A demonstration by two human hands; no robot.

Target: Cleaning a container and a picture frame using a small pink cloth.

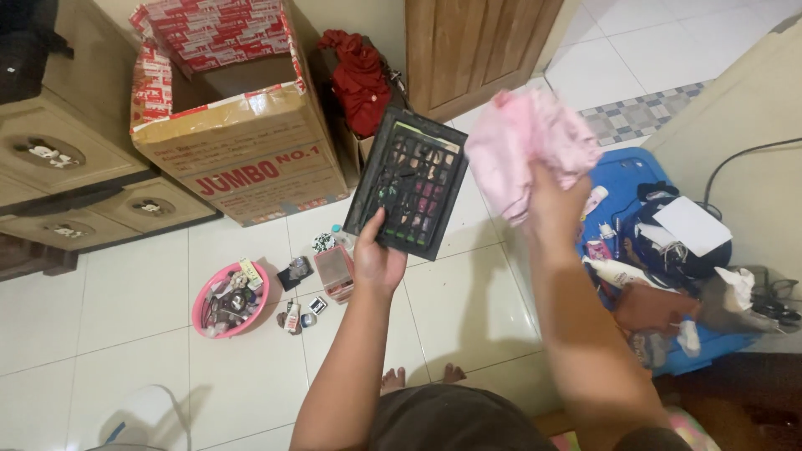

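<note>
A white tiled floor [125,309] fills the room, with a wooden door [468,42] at the far side and a beige drawer cabinet [75,167] along the left edge. An open cardboard box [251,159] with red print stands on the floor beside the cabinet, and a red cloth [359,75] lies bunched between that box and the door. The left hand [378,255] holds up a dark compartment tray [409,179] by its lower edge, fingers closed around it with the thumb on the front; the tray is tilted and its small cells hold dark and coloured pieces. The right hand [555,196] is raised just beside the tray, its fingers clenched on a crumpled pink cloth [526,146] that touches or nearly touches the tray's right edge. Below the tray on the floor sit a small pink-rimmed clear box [337,271], a round pink basket [230,299] full of small items, and a few little bottles and jars [299,316] scattered between them. Toward the right edge of the floor a blue lid or mat [622,179] carries tubes, cables, a black bag [668,242] and a white sheet [692,224]. The person's bare toes [422,377] show near the bottom
</note>
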